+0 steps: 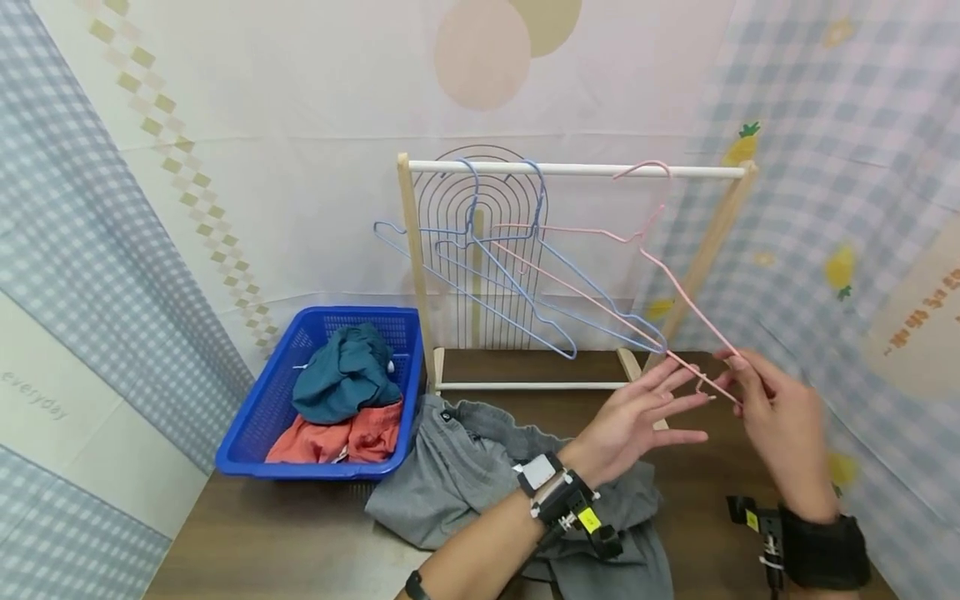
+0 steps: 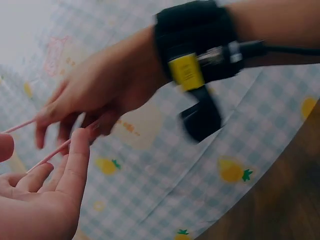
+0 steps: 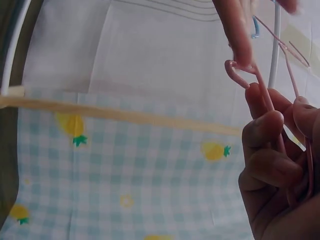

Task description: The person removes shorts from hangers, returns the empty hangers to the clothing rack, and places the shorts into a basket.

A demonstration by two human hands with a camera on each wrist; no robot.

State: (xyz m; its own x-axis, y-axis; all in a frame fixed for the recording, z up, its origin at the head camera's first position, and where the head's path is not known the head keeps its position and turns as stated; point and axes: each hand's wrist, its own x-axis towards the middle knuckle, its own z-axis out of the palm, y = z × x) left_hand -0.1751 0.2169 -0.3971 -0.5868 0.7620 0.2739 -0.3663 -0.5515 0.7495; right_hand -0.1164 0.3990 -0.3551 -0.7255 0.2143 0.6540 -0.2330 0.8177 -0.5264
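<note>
A pink wire hanger (image 1: 686, 296) hangs by its hook over the white bar of a small rack and slants toward me. Its right corner is held by my right hand (image 1: 783, 421), with the fingers curled round the wire in the right wrist view. My left hand (image 1: 626, 421) has its fingers stretched out along the hanger's lower wire, near a small pink hook (image 3: 235, 75). The left fingers look straight in the left wrist view (image 2: 60, 185). Beneath the left forearm lies a crumpled grey garment (image 1: 450, 475) with a gathered waistband.
Two blue hangers (image 1: 540, 225) hang on the rack bar (image 1: 585, 169), left of the pink one. A blue basket (image 1: 243, 433) holds a teal garment (image 1: 345, 375) and a coral one (image 1: 318, 442). Behind the rack stands an arched wire frame (image 1: 483, 150); checked cloth surrounds the wooden table (image 1: 247, 533).
</note>
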